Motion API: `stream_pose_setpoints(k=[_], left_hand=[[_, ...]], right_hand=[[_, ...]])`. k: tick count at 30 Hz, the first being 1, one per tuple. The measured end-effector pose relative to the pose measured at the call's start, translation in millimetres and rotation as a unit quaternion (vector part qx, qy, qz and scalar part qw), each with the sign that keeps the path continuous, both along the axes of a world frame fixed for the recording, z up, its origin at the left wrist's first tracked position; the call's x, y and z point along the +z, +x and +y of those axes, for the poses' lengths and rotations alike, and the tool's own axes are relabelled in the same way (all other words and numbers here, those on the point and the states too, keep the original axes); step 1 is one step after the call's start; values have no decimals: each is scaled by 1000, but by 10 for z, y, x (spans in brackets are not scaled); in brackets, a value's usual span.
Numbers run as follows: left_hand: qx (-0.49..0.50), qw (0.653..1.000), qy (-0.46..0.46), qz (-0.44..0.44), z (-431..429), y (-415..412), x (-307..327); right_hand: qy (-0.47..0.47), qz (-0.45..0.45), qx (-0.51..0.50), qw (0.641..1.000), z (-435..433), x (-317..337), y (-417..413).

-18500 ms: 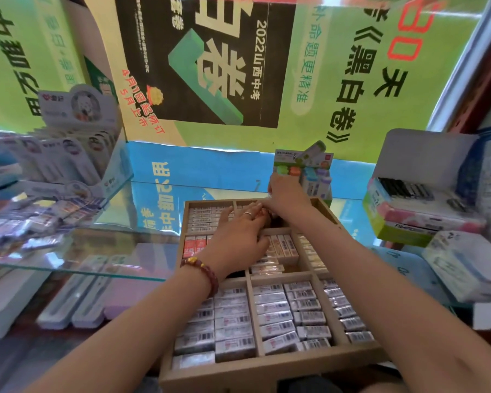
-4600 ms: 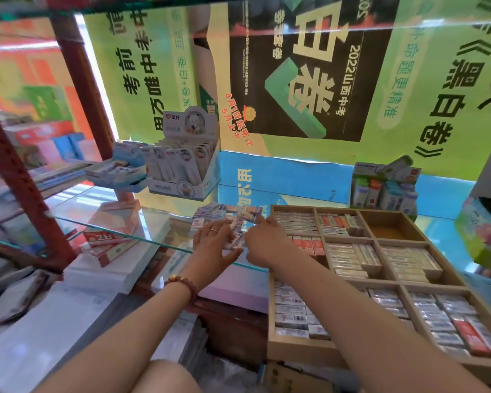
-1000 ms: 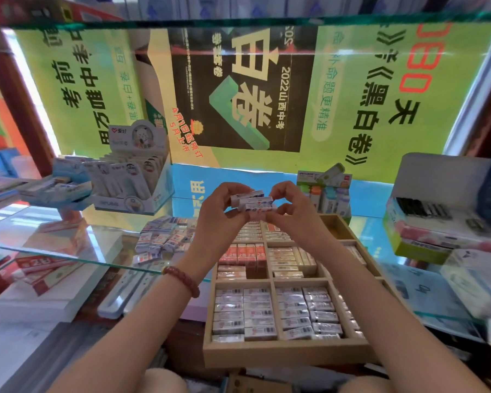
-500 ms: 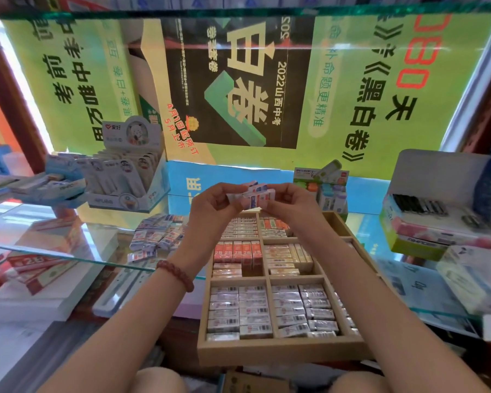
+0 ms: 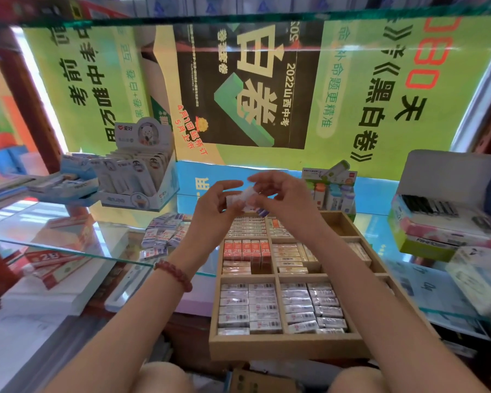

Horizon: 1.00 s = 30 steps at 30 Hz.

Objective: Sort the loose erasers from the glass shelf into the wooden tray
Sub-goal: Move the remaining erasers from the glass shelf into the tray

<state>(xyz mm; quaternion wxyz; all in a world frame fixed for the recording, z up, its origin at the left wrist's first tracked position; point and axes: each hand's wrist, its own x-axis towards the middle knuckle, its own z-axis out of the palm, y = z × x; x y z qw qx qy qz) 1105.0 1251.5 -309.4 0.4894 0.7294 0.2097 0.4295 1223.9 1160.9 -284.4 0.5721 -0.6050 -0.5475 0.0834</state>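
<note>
Where the wooden tray [image 5: 289, 350] lies nearest us, we see its front compartments packed with white wrapped blocks, and a row of orange ones further in. Above the far rows our two hands meet, raised clear of the tray. The left hand [image 5: 210, 214], with a red bead bracelet [image 5: 175, 275] at its wrist, curls its fingers round one end of a small bunch of erasers [image 5: 245, 198]. The right hand [image 5: 285, 199] pinches the other end. Blur hides how many we hold. Left of the tray, the loose erasers [image 5: 165, 234] lie heaped on the glass shelf [image 5: 77, 251]. Behind them stands a white display box [image 5: 136, 180].
</note>
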Motion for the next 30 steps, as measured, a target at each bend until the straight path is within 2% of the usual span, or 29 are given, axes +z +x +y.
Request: stream_pose_setpoints(k=[1, 3, 8, 10, 14, 19, 22, 25, 27, 30], left_hand=[[-12, 1000, 1, 4, -4, 8, -2], [-37, 999, -21, 9, -15, 9, -4], [-109, 971, -205, -50, -73, 30, 13], [-117, 963, -234, -66, -99, 49, 31], [-95, 989, -115, -12, -111, 108, 3], [-26, 995, -91, -10, -126, 382, -57], [-9, 1000, 2, 21, -170, 553, -115], [-38, 992, 99, 66, -258, 696, -195], [-72, 979, 144, 123, -265, 779, -283], [-67, 949, 211, 225, -189, 811, -397]], right_hand=[[-3, -59, -19, 998, 8, -8, -25], [-4, -119, -41, 992, 9, -13, -33], [-82, -189, -51, 977, -6, -44, -11], [-116, -220, -68, 966, -23, -57, -17], [-112, -243, -102, 958, -45, -57, 17], [-171, -202, -65, 962, -132, -85, 168], [-196, -131, -69, 969, -210, -137, 311], [-268, 40, -43, 961, -330, -182, 499], [-277, 104, -94, 951, -388, -233, 657], [-252, 42, -288, 923, -372, -337, 920]])
